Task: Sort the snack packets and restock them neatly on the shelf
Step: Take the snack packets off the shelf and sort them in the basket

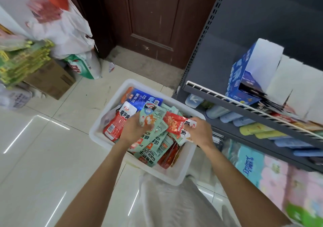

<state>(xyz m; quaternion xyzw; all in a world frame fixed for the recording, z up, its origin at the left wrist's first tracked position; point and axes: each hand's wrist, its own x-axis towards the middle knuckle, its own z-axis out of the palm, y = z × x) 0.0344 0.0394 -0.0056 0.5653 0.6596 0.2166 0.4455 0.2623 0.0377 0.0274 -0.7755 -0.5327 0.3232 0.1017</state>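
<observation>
A white plastic bin on the floor holds several snack packets: mint-green ones, red ones and a blue one. My left hand grips a bunch of mint-green packets over the middle of the bin. My right hand holds a red and white packet near the bin's right rim. The grey shelf stands to the right, with an open blue carton on its upper level.
Lower shelf levels carry blue and yellow packs and tissue bundles. A dark wooden door is ahead. At the left stand a cardboard box, stacked green packages and plastic bags. Glossy tiled floor spreads at the lower left.
</observation>
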